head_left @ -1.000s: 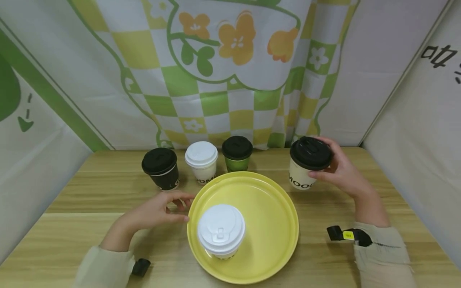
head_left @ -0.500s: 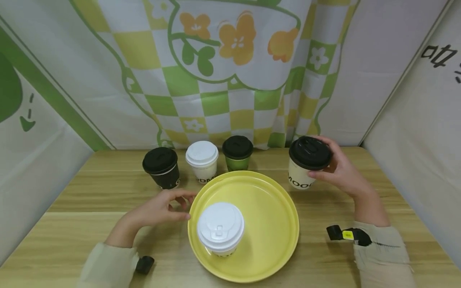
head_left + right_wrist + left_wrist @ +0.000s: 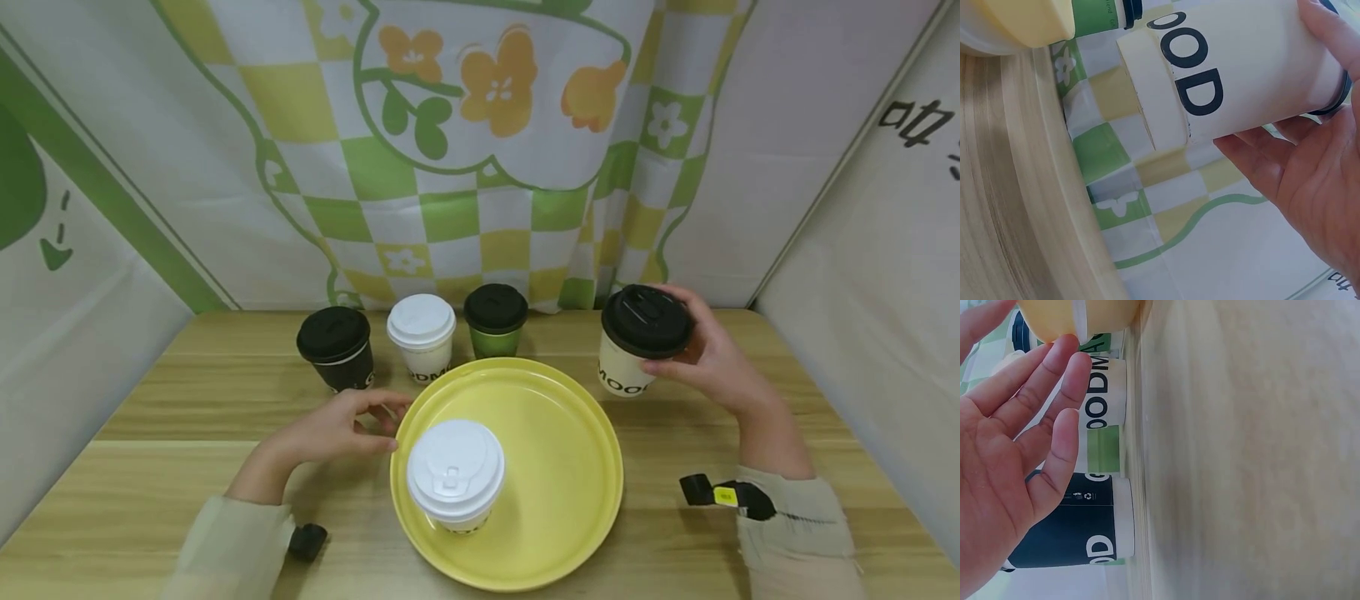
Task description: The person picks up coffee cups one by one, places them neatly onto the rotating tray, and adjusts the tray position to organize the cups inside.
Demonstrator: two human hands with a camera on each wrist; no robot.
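Note:
My right hand [image 3: 712,362] grips a cream paper cup [image 3: 621,367] with a black lid, to the right of the yellow tray [image 3: 558,475]. In the right wrist view the base of this cream cup [image 3: 1160,94] is clear of the wooden table and slightly tilted. At the tray's left rim is my left hand [image 3: 326,429], its fingers loosely bent. The left wrist view shows its fingertips [image 3: 1063,347] right at the tray's outer side. A cup with a white lid [image 3: 456,471] stands upright on the left part of the tray.
Behind the tray stand a black cup [image 3: 337,350], a white-lidded cup [image 3: 422,337] and a green cup with a black lid [image 3: 495,321]. A checked curtain [image 3: 450,208] hangs at the back edge of the wooden table [image 3: 142,483]. White fabric walls rise on both sides.
The left hand has shifted very slightly up and right along the tray's rim. The right hand stays almost still with the cream cup in its grip.

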